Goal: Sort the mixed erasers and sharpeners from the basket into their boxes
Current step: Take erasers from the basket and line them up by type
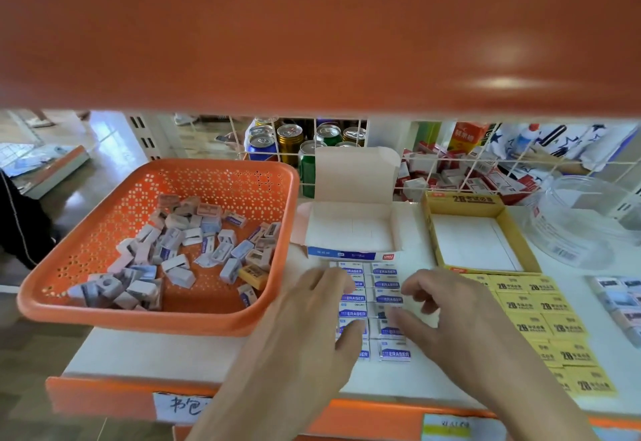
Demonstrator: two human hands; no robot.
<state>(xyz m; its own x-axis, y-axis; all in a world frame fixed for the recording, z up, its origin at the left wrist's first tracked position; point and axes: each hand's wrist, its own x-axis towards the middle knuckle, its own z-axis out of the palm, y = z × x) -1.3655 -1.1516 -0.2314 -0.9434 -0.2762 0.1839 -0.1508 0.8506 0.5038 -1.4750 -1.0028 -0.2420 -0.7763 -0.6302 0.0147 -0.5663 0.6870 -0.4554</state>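
– On the shelf (215,354) in front of me, both my hands are over the white erasers (385,284), which lie in two neat columns just before the white box (350,229).

– How is the left hand (312,319)?

– Loose and spread, palm down. Its fingers lie across the left column and the thumb rests lower on the same column. It grips nothing.

– And the right hand (451,312)?

– Palm down too, with the fingers bent loosely and their tips at the right edge of the right column. The thumb reaches out toward the erasers. I see nothing pinched in it; whether the tips touch or only hover I cannot tell.

– How do your arms lie?

– Both forearms come up from the lower edge and lean toward each other, so the hands flank the rows.

– Where is the rest?

– The basket (138,319) sits at my left on the shelf, still holding a mixed pile (180,250) of erasers and sharpeners. The white box stands open with its lid up. The yellow box (447,260) is beside it on the right, and the yellow erasers (541,319) lie in rows before that box, right of my right hand.
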